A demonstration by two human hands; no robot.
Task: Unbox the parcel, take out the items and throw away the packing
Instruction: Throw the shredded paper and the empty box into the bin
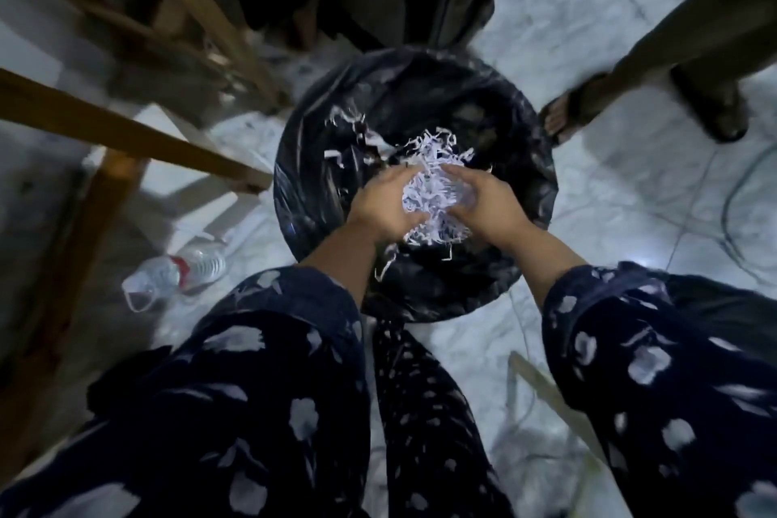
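Head view: I see the big bin (414, 185) with its black bag dead centre, some paper strips already inside at 11 o'clock. My left hand (384, 204) and right hand (487, 198) squeeze a shredded paper clump (433, 191) together right above it, so I think it drops in

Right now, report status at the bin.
Left hand and right hand cupping shredded paper. Over bin. Bottle on floor, clear of drop.
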